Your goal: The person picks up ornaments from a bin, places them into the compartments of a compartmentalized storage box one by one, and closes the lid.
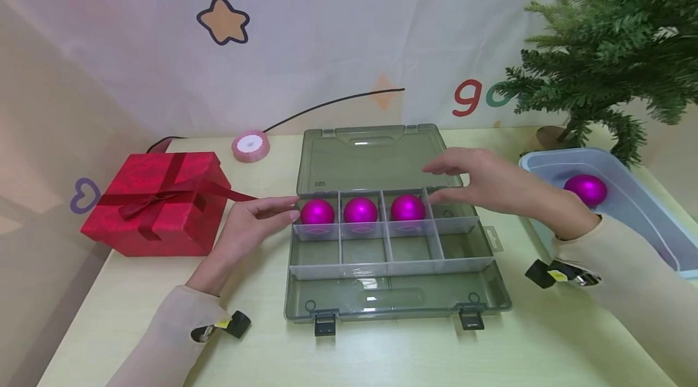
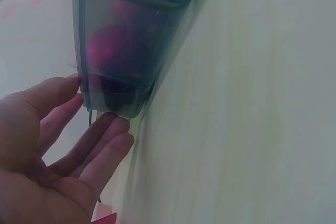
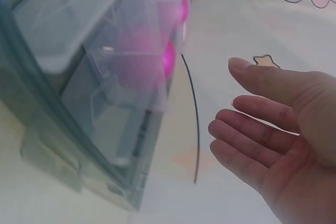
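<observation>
A grey translucent compartment box (image 1: 398, 299) lies with its lid (image 1: 371, 160) folded back. Three shiny magenta balls, left (image 1: 317, 212), middle (image 1: 360, 211) and right (image 1: 408, 209), sit side by side in its back row, one per compartment. My left hand (image 1: 248, 223) touches the box's back left corner. In the left wrist view its thumb and fingertips (image 2: 119, 124) meet the box end, fingers fairly straight. Over the back right compartment hovers my right hand (image 1: 480, 178), thumb apart from the loosely bent fingers, holding nothing; the right wrist view shows it beside the box.
At the right, a pale blue tub (image 1: 649, 205) contains another magenta ball (image 1: 586, 190), partly hidden by my right arm. Behind it stands an artificial fir tree (image 1: 616, 48). A red gift box (image 1: 158, 205) with ribbon is at the left, near a pink ribbon roll (image 1: 251, 146).
</observation>
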